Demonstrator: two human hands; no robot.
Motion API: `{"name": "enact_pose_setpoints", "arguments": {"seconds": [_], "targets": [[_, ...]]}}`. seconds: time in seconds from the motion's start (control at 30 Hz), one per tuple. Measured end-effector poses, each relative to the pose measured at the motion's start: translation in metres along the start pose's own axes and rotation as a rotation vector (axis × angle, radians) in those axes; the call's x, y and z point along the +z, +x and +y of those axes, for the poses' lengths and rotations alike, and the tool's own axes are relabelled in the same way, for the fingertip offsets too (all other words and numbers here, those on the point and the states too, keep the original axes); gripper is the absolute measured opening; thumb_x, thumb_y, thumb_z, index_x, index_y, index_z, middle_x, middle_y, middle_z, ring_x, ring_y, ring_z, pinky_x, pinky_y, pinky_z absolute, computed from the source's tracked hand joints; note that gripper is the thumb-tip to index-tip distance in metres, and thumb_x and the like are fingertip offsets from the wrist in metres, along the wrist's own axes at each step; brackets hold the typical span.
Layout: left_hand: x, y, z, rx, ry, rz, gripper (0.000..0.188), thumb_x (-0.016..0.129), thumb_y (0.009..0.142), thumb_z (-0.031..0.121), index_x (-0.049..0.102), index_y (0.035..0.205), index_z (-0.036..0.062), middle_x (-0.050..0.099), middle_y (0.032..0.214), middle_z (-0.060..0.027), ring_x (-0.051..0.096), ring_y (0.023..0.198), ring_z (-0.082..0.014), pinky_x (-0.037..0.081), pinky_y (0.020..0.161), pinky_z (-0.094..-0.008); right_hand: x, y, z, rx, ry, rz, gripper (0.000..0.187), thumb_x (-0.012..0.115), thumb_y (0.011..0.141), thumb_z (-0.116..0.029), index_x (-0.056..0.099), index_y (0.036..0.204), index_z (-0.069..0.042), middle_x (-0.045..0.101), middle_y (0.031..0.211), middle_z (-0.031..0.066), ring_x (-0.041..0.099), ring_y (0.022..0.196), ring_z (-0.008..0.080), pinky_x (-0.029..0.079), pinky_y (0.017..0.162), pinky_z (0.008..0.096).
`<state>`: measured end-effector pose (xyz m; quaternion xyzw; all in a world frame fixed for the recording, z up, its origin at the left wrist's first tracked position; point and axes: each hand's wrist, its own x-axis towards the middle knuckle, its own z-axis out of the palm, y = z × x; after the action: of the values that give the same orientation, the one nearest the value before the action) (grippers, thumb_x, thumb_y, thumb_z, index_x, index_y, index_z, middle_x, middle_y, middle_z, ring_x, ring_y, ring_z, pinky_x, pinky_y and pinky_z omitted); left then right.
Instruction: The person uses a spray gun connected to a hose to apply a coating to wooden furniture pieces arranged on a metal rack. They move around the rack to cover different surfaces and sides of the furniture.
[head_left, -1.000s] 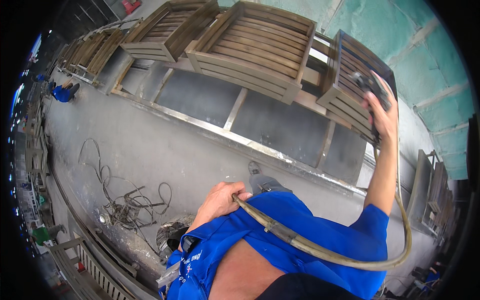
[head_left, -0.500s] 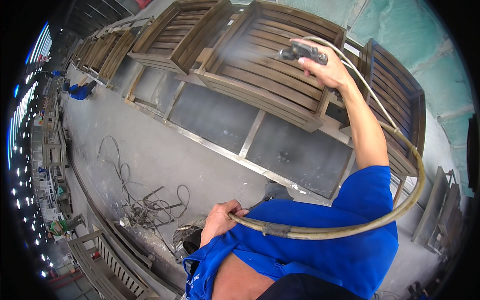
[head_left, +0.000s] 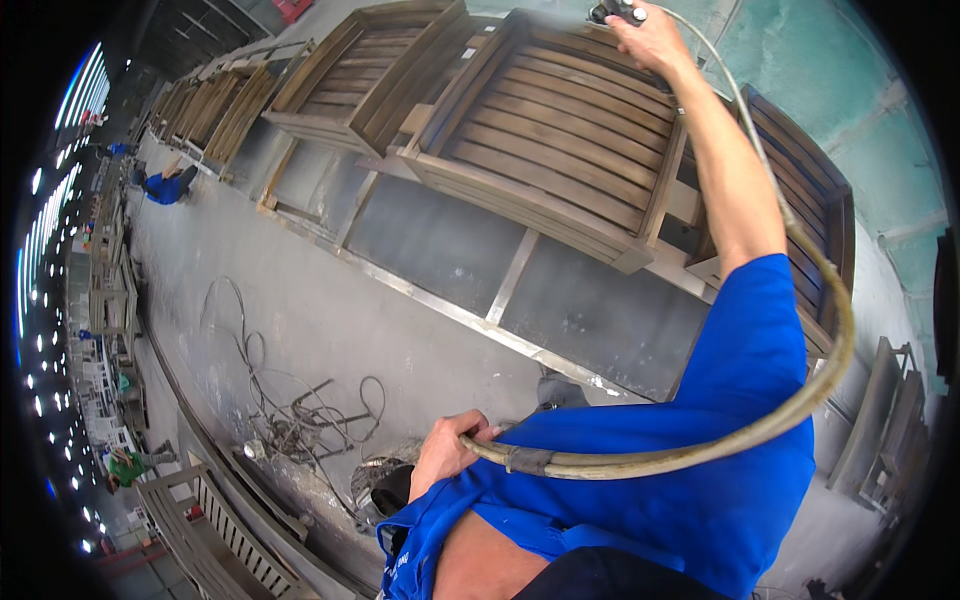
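My right hand (head_left: 655, 42) is closed round a black spray gun (head_left: 620, 13) at the upper edge of the view, part of it cut off. The gun is over the far side of a brown slatted wooden bench (head_left: 565, 125). A pale hose (head_left: 838, 300) runs from the gun, bows out past my right arm and crosses my blue shirt. At my waist my left hand (head_left: 450, 445) grips the hose, its fingers wrapped round it near a dark taped patch. Faint mist hangs by the bench's far edge.
Other slatted wooden pieces (head_left: 365, 70) flank the bench along a low metal-edged platform (head_left: 450, 293). Tangled hoses (head_left: 310, 415) lie on the floor. Another bench (head_left: 215, 535) stands lower left. A person in blue (head_left: 168, 186) crouches far left; teal sheeting (head_left: 810, 80) covers the back.
My right hand has moved the spray gun up and away from me, from above the slats to the bench's far edge. The spray mist looks thinner. My left hand keeps its hold.
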<state>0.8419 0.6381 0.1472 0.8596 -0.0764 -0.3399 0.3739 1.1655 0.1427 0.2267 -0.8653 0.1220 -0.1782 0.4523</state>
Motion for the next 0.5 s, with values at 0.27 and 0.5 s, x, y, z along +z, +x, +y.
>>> {"name": "enact_pose_setpoints", "arguments": {"seconds": [0.27,0.5], "targets": [[-0.002,0.008,0.004,-0.022,0.026,-0.003,0.028,0.077,0.093,0.030,0.069,0.089,0.0036,0.067,0.075,-0.0225,0.066,0.073,-0.0407,0.051,0.067,-0.0477,-0.017,-0.137,-0.031,-0.076,0.096,-0.442,0.056,0.068,0.094,-0.021,0.058,0.149,-0.018,0.066,0.091,0.0001,0.065,0.072,0.0087,0.050,0.046,0.0265],[-0.033,0.022,0.003,-0.004,-0.056,0.030,0.023,0.077,0.092,0.022,0.069,0.087,0.0007,0.066,0.071,-0.0205,0.064,0.066,-0.0342,0.049,0.063,-0.0440,-0.029,-0.144,0.000,0.193,-0.034,0.080,0.055,0.063,0.099,-0.018,0.053,0.153,-0.022,0.072,0.097,0.0037,0.067,0.071,0.0104,0.053,0.050,0.0276]]}}
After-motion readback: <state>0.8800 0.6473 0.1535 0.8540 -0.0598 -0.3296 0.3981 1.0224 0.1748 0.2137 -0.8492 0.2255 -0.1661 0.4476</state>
